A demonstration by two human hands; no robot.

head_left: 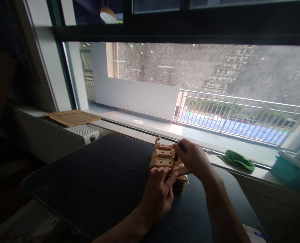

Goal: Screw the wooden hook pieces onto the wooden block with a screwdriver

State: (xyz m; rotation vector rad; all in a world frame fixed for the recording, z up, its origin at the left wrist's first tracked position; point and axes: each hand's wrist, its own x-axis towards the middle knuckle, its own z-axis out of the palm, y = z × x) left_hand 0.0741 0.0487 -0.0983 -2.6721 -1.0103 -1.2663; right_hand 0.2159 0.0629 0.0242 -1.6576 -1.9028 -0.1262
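reached in from the bottom edge with a left forearm (129,222) angled up and rightward and a right forearm (219,192) angled up and leftward. rested the left hand (158,192) palm down at the near part of the wooden piece (163,153), with most fingers bent close together and one stretched toward the screwdriver (175,158); could not tell about any pinch beneath those hidden fingertips. arched the right hand (192,157) above the wood, gripping the screwdriver by its dark handle. aimed the screwdriver steeply down, with its tip beside the left fingers and its long axis leaning to the upper right. had the wooden piece on the right half of the dark table (101,175), in a row running near to far, with crosswise slats, paired holes and rounded ends to the left. saw farther off a green cloth (236,160), then a railing (228,116) outside.
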